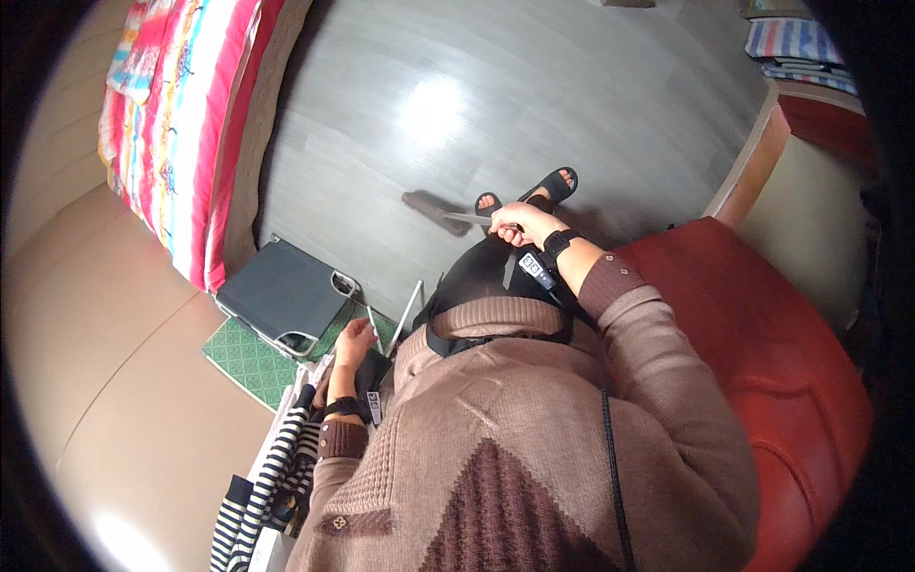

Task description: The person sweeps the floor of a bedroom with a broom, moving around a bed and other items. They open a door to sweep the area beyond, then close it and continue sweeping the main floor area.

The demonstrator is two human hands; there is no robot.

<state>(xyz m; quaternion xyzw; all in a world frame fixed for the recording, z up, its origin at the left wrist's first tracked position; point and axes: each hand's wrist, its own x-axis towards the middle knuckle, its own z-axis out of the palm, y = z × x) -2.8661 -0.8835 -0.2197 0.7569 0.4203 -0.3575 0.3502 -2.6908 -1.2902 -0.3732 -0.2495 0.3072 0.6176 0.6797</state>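
Note:
My right hand (pixel 525 223) is closed around the pale handle of a broom (pixel 468 217). The broom's brown head (pixel 434 211) is low over the grey floor, left of my sandals (pixel 554 187); whether it touches the floor is hard to tell. On the left, my left hand (pixel 355 343) hangs beside a thin white rod (pixel 374 323), fingers slightly bent. Whether it grips the rod cannot be made out. Near this hand lies a dark folding panel with a metal frame (pixel 286 289), above a green patterned mat (pixel 250 357).
A bed with striped bedding (pixel 179 129) runs along the left wall. At right stands a red panelled door (pixel 772 357) near a wooden frame (pixel 747 157). Striped clothes (pixel 268 486) hang at lower left, and folded striped cloth (pixel 793 43) sits at upper right.

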